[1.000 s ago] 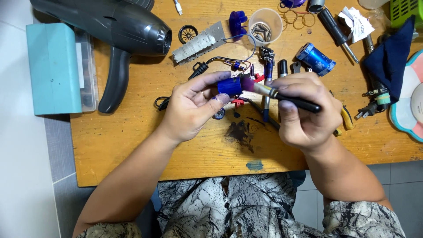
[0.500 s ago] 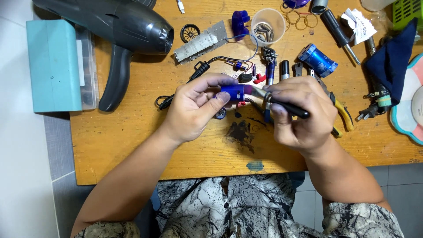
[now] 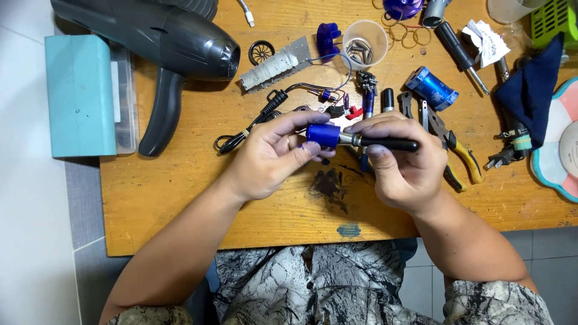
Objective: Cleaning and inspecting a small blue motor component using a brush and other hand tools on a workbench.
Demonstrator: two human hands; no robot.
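— Head view: left hand [image 3: 265,157] pinching blue cylindrical part [image 3: 323,136] above wooden table [image 3: 180,186]?
— Yes. Right hand [image 3: 402,162] gripping black-handled tool [image 3: 385,144], tip against blue cylindrical part, near yellow-handled pliers [image 3: 457,153].

Wooden table [image 3: 180,198]: hair dryer [image 3: 162,42] far left, box [image 3: 81,93] beside it at left edge; plastic cup [image 3: 364,39] behind the hands, motor cylinder [image 3: 431,88] to its right; pliers [image 3: 448,141] right of right hand [image 3: 400,162]; cloth [image 3: 533,90] far right
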